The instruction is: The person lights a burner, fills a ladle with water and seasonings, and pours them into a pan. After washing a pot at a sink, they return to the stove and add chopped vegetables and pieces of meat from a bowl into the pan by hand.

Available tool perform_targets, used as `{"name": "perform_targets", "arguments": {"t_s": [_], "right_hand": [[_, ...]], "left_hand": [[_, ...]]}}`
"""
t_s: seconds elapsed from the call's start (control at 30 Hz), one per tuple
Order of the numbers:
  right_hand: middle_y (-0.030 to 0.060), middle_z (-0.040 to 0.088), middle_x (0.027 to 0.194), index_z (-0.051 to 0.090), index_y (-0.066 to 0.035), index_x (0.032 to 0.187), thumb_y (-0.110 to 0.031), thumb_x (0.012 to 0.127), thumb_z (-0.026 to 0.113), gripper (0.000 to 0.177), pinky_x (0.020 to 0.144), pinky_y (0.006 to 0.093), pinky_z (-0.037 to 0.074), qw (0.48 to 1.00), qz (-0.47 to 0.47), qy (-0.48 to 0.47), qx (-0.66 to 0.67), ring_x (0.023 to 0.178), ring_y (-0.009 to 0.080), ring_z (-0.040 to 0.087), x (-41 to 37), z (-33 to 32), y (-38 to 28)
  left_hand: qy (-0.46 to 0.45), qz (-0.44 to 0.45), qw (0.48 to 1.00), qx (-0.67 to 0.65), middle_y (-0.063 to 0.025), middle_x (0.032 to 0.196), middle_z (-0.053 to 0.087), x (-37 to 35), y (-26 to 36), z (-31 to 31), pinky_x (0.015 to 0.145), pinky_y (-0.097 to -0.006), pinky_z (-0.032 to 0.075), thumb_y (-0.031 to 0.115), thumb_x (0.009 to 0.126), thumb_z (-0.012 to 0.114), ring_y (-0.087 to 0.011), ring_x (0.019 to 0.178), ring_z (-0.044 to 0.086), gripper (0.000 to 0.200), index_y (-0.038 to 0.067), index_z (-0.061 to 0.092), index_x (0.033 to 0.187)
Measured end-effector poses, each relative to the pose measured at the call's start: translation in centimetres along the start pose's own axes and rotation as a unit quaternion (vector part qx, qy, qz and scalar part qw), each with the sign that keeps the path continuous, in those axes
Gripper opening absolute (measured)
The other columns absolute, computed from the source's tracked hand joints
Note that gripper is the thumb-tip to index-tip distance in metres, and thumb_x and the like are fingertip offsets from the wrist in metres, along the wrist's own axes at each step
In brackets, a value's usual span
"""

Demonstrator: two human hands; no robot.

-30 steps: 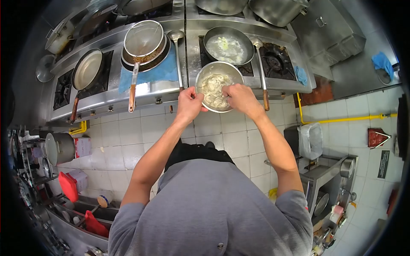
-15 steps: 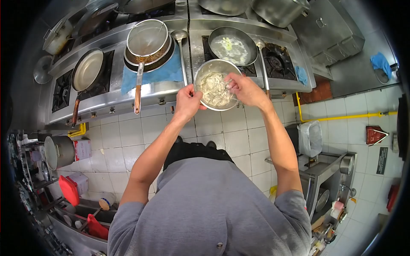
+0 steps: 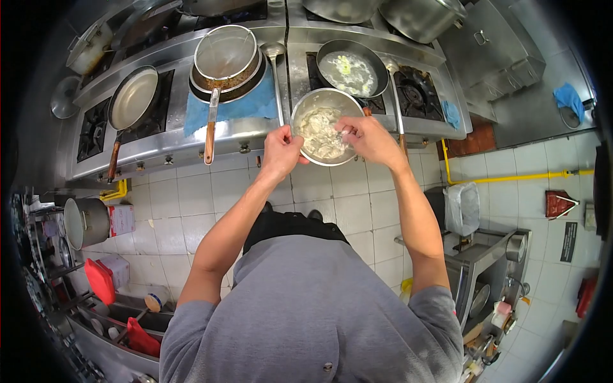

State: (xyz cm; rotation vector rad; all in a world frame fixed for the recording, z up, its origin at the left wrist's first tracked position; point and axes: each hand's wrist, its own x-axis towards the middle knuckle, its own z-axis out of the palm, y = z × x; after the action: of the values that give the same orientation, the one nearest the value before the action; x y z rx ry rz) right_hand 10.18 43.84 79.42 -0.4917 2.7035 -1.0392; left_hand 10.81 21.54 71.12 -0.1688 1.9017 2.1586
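A metal mixing bowl sits at the front edge of the stove, over the tiled floor, and holds pale, batter-coated pieces. My left hand grips the bowl's left rim between thumb and fingers. Over the right side of the bowl, my right hand has its fingers drawn together at the coated food; what they pinch is too small to make out. Just behind the bowl, a dark frying pan on a burner contains bubbling liquid with yellowish-white pieces floating in it.
A strainer rests over stacked pans on a blue cloth, beside a long-handled ladle. Left of these stands a frying pan. Another long handle lies right of the bowl near a burner. Large pots stand behind.
My right hand has shifted slightly within the bowl, its fingers staying at the coated food. The view has moved a little. My left hand keeps its hold on the rim.
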Motion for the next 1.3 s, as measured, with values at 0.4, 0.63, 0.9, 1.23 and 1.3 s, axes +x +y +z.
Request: {"name": "perform_targets", "arguments": {"t_s": [0.4,0.63,0.9,1.23,1.3], "right_hand": [[0.0254,0.056,0.117,0.048,-0.008,0.124,-0.001,0.068,0.075,0.063,0.087,0.0497,0.048,0.984,0.078,0.132,-0.095,0.109,0.0405,0.058,0.5,5.8,1.7],[0.0142,0.071,0.096,0.065,-0.003,0.11,0.002,0.073,0.065,0.037,0.078,0.031,0.051,0.978,0.08,0.19,0.036,0.086,0.0211,0.068,1.6,1.0,1.2],[0.0194,0.069,0.101,0.059,0.0,0.121,-0.008,0.07,0.078,0.054,0.084,0.0358,0.051,0.995,0.042,0.09,-0.008,0.095,0.0323,0.067,1.0,-0.8,0.0],[0.0157,0.07,0.096,0.065,-0.006,0.106,-0.001,0.07,0.072,0.037,0.081,0.0337,0.051,0.981,0.112,0.107,0.117,0.09,0.025,0.067,0.0,5.0,3.3],[0.0113,0.07,0.096,0.064,-0.005,0.106,0.0,0.073,0.071,0.035,0.08,0.0317,0.05,0.965,0.123,0.089,0.213,0.089,0.0192,0.065,0.7,3.4,2.6]], "left_hand": [[-0.043,-0.005,0.999,0.027,-0.002,0.07,0.054,-0.4,-0.9,2.9,0.047,-0.0266,0.057,0.001,0.085,0.055,-0.0124,0.054,0.061,0.006,-0.002,0.056,0.08],[-0.043,0.001,0.999,-0.005,-0.0016,0.068,0.052,-0.5,-0.8,3.4,0.047,-0.0263,0.057,0.002,0.086,0.056,-0.012,0.056,0.061,0.01,-0.003,0.055,0.077],[-0.036,0.002,0.999,0.019,-0.0019,0.068,0.051,0.2,-2.2,2.9,0.048,-0.0275,0.058,0.001,0.085,0.056,-0.012,0.055,0.06,0.009,-0.001,0.053,0.076],[-0.026,0.002,0.999,0.02,-0.0031,0.067,0.053,-0.5,-2.1,3.5,0.045,-0.0272,0.055,0.002,0.085,0.056,-0.0132,0.053,0.061,0.009,-0.005,0.058,0.081],[-0.04,0.002,0.999,0.022,-0.0027,0.071,0.054,-0.1,-1.6,3.2,0.048,-0.027,0.058,0.001,0.085,0.054,-0.0139,0.057,0.063,0.009,-0.006,0.06,0.088]]}}
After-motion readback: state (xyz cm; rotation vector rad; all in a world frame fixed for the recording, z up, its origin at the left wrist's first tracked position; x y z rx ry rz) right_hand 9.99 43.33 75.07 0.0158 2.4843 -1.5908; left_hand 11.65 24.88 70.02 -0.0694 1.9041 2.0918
